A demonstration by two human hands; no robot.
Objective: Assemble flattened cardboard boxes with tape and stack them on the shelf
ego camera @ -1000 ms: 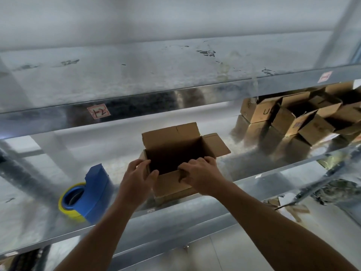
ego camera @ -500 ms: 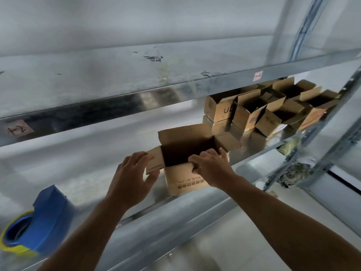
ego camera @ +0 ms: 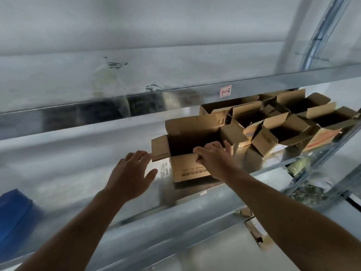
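2 bare forearms reach up from the bottom edge toward the open box (ego camera: pixel 187 170), which stands upright on the metal shelf (ego camera: pixel 78 165) close to its front rim. Below and right of the box, under the rim, a scrap of cardboard (ego camera: pixel 257 234) hangs near the right forearm. Far left of the box, at the frame edge, a blue object (ego camera: pixel 13 218) lies on the same shelf, too blurred to identify.

The left grip (ego camera: pixel 130 171) is spread wide and holds nothing. It is just left of the box, with its fingertips at the near edge of the box's left flap (ego camera: pixel 159 147). I cannot tell whether they touch it.

The right grip (ego camera: pixel 214 159) is closed on the box's near wall at the right corner. The fingers curl over the top edge into the opening and the thumb presses the outer face. So the box sits directly under and in front of this grip, and beside the left one.

The box's top is open, with the back flap standing up and the side flaps turned out. A line of dark print runs along the lower near face.

Behind and right of the box, several more open cardboard boxes (ego camera: pixel 283 126) crowd together on the shelf, some tilted against each other. Above the box, the upper shelf's beam carries a small label (ego camera: pixel 226 91) with red marking. A metal upright (ego camera: pixel 322 30) rises far to the right.
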